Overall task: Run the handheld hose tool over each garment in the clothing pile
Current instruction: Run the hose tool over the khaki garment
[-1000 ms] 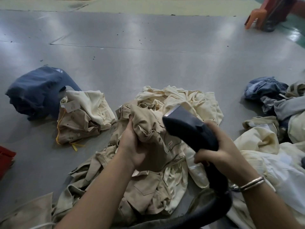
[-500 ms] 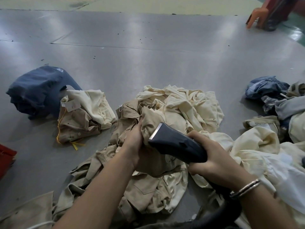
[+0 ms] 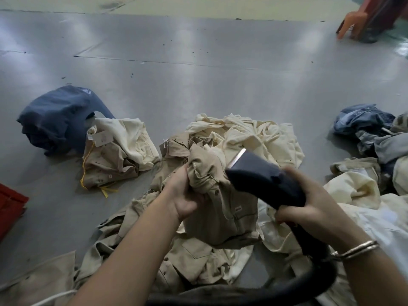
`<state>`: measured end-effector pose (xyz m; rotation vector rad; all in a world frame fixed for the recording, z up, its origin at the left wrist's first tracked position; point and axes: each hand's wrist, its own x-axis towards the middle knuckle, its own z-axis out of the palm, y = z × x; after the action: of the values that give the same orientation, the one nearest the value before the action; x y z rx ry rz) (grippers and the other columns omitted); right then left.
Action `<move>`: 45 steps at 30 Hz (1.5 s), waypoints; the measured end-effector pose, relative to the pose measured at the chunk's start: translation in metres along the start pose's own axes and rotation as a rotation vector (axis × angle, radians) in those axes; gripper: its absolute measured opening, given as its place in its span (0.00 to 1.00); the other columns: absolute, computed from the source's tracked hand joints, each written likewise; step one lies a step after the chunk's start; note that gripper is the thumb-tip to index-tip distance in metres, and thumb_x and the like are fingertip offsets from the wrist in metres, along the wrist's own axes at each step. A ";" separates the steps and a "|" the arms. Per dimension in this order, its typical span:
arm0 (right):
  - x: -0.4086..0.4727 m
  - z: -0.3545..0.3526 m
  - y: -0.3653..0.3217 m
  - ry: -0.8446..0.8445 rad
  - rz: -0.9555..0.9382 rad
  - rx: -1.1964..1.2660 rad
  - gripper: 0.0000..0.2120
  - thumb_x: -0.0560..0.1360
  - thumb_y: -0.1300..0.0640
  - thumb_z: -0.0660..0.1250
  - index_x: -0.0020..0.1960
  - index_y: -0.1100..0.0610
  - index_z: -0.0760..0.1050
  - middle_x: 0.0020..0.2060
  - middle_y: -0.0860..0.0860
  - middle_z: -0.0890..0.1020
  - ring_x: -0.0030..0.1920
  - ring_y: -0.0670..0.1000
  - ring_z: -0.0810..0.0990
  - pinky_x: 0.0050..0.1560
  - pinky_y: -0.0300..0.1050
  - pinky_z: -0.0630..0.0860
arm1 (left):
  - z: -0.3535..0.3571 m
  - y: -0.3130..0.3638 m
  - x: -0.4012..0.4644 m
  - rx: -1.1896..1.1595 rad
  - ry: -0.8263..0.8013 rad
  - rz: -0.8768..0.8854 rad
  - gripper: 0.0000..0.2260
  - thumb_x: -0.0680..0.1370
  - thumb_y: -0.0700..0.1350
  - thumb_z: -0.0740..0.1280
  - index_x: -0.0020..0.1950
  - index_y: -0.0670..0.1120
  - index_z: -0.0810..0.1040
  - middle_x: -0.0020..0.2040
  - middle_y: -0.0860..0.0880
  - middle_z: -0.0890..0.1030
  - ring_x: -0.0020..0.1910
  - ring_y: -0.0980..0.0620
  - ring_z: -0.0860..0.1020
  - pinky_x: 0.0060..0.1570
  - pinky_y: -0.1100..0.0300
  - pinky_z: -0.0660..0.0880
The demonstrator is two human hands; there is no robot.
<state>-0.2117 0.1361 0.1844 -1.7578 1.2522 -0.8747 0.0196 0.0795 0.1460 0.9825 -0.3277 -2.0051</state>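
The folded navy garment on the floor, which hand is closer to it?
Left. The left hand, gripping a tan shirt, lies right of the navy garment; the right hand, holding the hose tool, is farther right still.

Grey floor [image 3: 198,69] — heaped khaki-and-cream garments [image 3: 254,138], folded navy garment [image 3: 55,118]

Dark hose tool [image 3: 262,184] angled over bunched tan garment [image 3: 212,180]; cream/tan clothing pile [image 3: 254,138] beneath

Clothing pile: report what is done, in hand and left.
Possibly done: folded navy bundle and tagged tan garment, set aside left. In hand: left hand grips a khaki shirt; right hand holds the hose tool beside it. Left: crumpled heap on the right.
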 end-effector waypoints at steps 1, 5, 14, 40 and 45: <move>0.000 0.004 -0.002 -0.065 0.006 -0.057 0.21 0.55 0.59 0.70 0.46 0.43 0.73 0.34 0.44 0.79 0.30 0.42 0.76 0.29 0.31 0.70 | -0.001 -0.001 0.001 0.020 0.001 -0.004 0.18 0.79 0.49 0.59 0.63 0.41 0.77 0.61 0.43 0.78 0.59 0.46 0.77 0.62 0.52 0.71; 0.000 0.023 -0.006 -0.133 0.004 -0.118 0.17 0.57 0.56 0.68 0.46 0.47 0.73 0.39 0.45 0.78 0.36 0.46 0.77 0.32 0.33 0.71 | -0.003 -0.009 0.005 0.143 0.061 0.041 0.15 0.78 0.51 0.62 0.43 0.45 0.86 0.43 0.46 0.83 0.39 0.51 0.82 0.47 0.55 0.79; 0.003 0.026 -0.001 0.104 -0.029 0.100 0.21 0.57 0.62 0.70 0.47 0.44 0.74 0.34 0.44 0.78 0.31 0.43 0.75 0.30 0.34 0.71 | -0.001 0.003 0.008 0.105 0.104 0.104 0.22 0.80 0.57 0.61 0.42 0.43 0.86 0.41 0.44 0.85 0.37 0.49 0.84 0.33 0.59 0.79; 0.001 0.014 -0.006 -0.149 0.166 0.110 0.18 0.57 0.62 0.69 0.45 0.48 0.73 0.30 0.43 0.79 0.25 0.45 0.77 0.25 0.36 0.72 | 0.018 -0.014 0.002 0.303 0.290 0.310 0.15 0.81 0.55 0.58 0.47 0.49 0.80 0.37 0.49 0.85 0.39 0.51 0.82 0.48 0.54 0.78; 0.003 0.026 -0.006 -0.053 0.135 0.046 0.16 0.58 0.59 0.68 0.44 0.47 0.72 0.30 0.47 0.76 0.26 0.47 0.77 0.25 0.41 0.73 | 0.018 -0.021 0.009 0.570 0.228 0.341 0.07 0.82 0.52 0.59 0.51 0.56 0.77 0.45 0.54 0.82 0.40 0.63 0.80 0.41 0.67 0.78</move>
<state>-0.1863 0.1397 0.1781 -1.6294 1.2897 -0.7690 -0.0089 0.0825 0.1413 1.3822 -0.9062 -1.4947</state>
